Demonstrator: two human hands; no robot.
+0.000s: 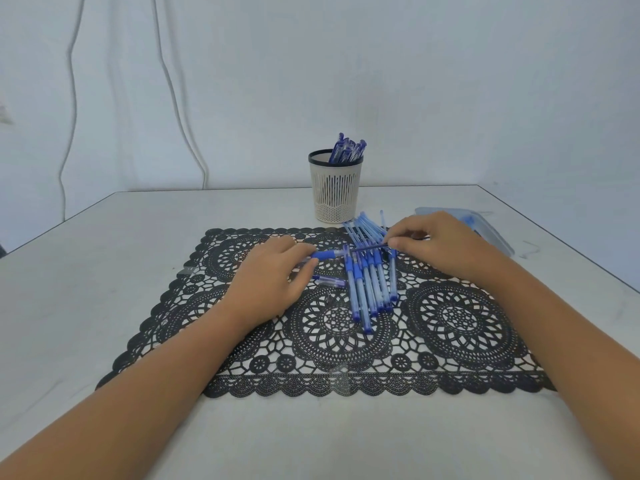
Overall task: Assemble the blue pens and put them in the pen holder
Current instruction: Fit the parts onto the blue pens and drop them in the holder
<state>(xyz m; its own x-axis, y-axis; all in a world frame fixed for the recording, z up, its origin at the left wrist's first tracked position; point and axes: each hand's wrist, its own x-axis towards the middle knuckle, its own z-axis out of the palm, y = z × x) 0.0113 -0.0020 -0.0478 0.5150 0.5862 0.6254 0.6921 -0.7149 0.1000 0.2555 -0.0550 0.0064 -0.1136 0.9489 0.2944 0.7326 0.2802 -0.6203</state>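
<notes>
Nearest, black lace mat (346, 344). Pinched in left hand (273, 271), at 9 o'clock of loose pens (370, 289) — blue-gripped barrel (325, 254). Pinched in right hand (446, 244) fingertips: thin refill (369, 248), tip seemingly at barrel mouth. Keep both in line; feed straight, without bending — then drop into pen holder (335, 195), part-filled at 12 o'clock.

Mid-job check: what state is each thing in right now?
Left hand: grips barrel.
Right hand: pinches refill, aimed at barrel.
Holder: upright, pens inside.
Loose barrels: lying on mat.
Cap: lying on mat.
</notes>
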